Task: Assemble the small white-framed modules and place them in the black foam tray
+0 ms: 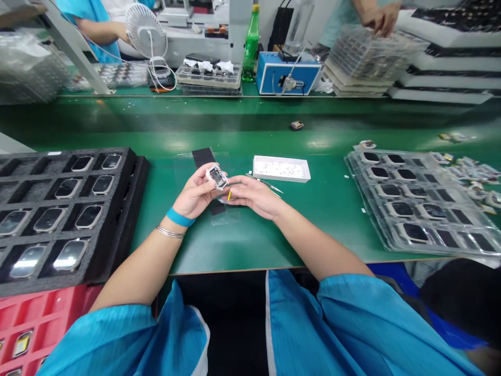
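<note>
My left hand holds an opened smartwatch case between thumb and fingers, with its dark inner parts facing up. My right hand is at the case's lower right edge, its fingers bent together. A small yellow strip shows by those fingertips; whether they pinch it is unclear. Behind the right hand a thin pointed metal tool sticks out, partly hidden. Black pads lie on the green table under and beyond my left hand. A white box with tiny dark parts stands just past my right hand.
At left, a black foam tray holds several watches, above a red tray. Clear plastic trays with watch faces stand at right, beside loose parts. A small device lies farther back. Across the bench, a co-worker's hand touches stacked trays.
</note>
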`<action>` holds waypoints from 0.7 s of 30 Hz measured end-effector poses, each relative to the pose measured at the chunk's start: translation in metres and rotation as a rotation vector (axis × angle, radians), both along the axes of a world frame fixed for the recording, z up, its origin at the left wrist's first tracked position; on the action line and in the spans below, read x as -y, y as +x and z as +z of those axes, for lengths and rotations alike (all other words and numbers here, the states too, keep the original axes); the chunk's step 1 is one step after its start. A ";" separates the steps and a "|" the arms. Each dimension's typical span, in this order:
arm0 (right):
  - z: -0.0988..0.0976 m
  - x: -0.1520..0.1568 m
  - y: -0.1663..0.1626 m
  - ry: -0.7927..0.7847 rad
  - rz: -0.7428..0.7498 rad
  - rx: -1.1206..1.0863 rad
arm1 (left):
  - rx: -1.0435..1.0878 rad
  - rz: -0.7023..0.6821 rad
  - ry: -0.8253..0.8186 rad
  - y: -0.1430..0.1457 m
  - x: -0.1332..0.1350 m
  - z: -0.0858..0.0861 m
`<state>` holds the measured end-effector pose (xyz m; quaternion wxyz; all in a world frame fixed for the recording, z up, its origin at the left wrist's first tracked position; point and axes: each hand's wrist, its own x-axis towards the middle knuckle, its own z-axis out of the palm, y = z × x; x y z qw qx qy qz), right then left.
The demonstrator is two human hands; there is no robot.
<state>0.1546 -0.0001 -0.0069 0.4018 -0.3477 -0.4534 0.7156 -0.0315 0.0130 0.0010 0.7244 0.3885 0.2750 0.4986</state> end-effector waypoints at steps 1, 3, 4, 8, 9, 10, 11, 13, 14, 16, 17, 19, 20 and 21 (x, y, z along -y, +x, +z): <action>0.000 -0.001 0.001 -0.029 0.016 -0.010 | -0.007 0.001 0.005 -0.001 -0.001 0.000; 0.001 -0.002 0.004 -0.034 -0.026 -0.017 | -0.031 0.006 0.015 -0.003 -0.003 -0.002; 0.002 -0.003 0.005 -0.015 -0.065 -0.009 | -0.043 0.009 0.017 -0.004 -0.004 -0.002; 0.004 -0.005 0.009 0.173 -0.225 0.085 | -0.058 -0.018 -0.024 -0.002 -0.005 -0.005; 0.005 -0.005 0.010 0.238 -0.270 0.112 | -0.057 -0.038 -0.041 0.000 -0.004 -0.006; 0.005 -0.005 0.010 0.304 -0.314 0.136 | -0.057 -0.061 -0.058 0.001 -0.003 -0.006; 0.005 -0.004 0.010 0.368 -0.353 0.156 | -0.058 -0.091 -0.073 0.002 -0.002 -0.007; 0.005 -0.003 0.009 0.479 -0.406 0.191 | -0.063 -0.163 -0.095 0.004 0.000 -0.007; 0.005 -0.002 0.009 0.523 -0.415 0.210 | -0.063 -0.203 -0.102 0.005 0.001 -0.008; 0.005 0.000 0.008 0.589 -0.408 0.262 | -0.061 -0.280 -0.114 0.005 0.003 -0.008; 0.005 0.001 0.008 0.620 -0.401 0.295 | -0.062 -0.310 -0.122 0.005 0.004 -0.008; 0.005 0.003 0.008 0.690 -0.396 0.361 | -0.066 -0.347 -0.145 0.006 0.005 -0.007; 0.005 0.004 0.008 0.724 -0.400 0.394 | -0.070 -0.352 -0.158 0.006 0.006 -0.006; 0.005 0.005 0.008 0.754 -0.406 0.426 | -0.076 -0.345 -0.168 0.007 0.006 -0.005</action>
